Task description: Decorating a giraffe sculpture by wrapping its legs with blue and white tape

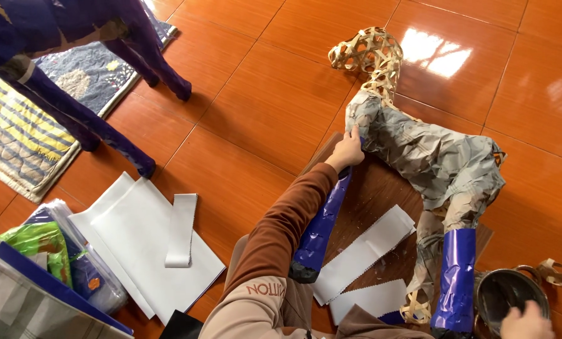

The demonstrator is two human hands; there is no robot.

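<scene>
One woven bamboo animal frame partly covered in grey paper (431, 157) lies on its side on a dark wooden board (381, 188) on the orange tiled floor (262, 94). Two of the frame's legs are wrapped in glossy blue paper: one front leg (321, 226) and one hind leg (455, 279). Two white paper strips with zigzag edges (365, 251) lie on the board between those legs. To the left of the frame, well apart, lies one stack of large white paper sheets (142, 245) with one folded white strip (181, 229) on top. Farther left stands one finished blue paper animal figure (73, 69), partly on a patterned quilted mat (23, 132).

The left hand (345, 152) is closed around the top of the blue front leg, where it meets the grey body. The right hand (527, 320) rests at the rim of one round metal pot (510, 292) just right of the hind leg; how far its fingers are open cannot be told.
</scene>
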